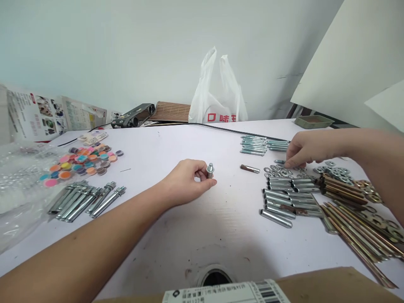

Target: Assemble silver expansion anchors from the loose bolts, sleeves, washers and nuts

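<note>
My left hand (192,180) is closed on a small silver expansion bolt (210,169), its threaded tip pointing up and a washer around it; the lower part is hidden by my fingers. Over a pile of silver washers (285,172) my right hand (298,153) reaches down with its fingertips pinched together. Whatever lies between them cannot be made out. A short bolt piece (279,161) lies beside those fingertips. Between the hands rests a single metal sleeve (250,168) with a brown mark. Just below the washers are rows of silver sleeves (279,198).
Complete expansion bolts (83,200) lie at left, near colourful caps (83,159) and clear plastic (22,189). Threaded rods (253,144) lie behind the washers. Long brassy rods (356,235) spread at right. A white bag (217,97) stands at the back; a cardboard box (318,284) is in front.
</note>
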The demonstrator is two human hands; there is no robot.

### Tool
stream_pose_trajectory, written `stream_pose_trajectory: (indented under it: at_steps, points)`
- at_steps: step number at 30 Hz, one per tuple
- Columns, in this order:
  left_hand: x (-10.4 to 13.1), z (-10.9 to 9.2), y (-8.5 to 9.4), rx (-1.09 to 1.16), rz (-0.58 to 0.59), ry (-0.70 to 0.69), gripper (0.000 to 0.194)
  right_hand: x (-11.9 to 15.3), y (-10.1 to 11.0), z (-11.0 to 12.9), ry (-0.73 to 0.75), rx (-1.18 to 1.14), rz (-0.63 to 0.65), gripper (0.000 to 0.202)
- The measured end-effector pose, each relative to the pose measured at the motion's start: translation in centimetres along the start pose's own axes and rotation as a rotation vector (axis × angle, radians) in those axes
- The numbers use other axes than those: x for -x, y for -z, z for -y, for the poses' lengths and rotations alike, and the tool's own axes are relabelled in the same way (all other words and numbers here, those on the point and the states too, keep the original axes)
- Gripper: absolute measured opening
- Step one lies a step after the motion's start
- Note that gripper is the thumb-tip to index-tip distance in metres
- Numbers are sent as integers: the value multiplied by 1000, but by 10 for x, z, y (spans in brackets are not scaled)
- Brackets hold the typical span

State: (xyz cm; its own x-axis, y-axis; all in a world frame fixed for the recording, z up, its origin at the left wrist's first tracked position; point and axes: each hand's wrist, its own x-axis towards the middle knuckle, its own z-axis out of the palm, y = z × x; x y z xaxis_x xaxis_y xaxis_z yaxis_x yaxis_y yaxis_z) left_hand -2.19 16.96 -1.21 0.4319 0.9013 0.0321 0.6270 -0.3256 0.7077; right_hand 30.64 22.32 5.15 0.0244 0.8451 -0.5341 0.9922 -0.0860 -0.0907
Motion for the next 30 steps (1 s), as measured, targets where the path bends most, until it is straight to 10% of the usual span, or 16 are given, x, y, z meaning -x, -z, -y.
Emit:
stream_pose_trajectory:
  at_steps: [30]
  points:
    - [1,0,0,24,-15,-13,21,-11,-5,-7,-76,-38,-26,34]
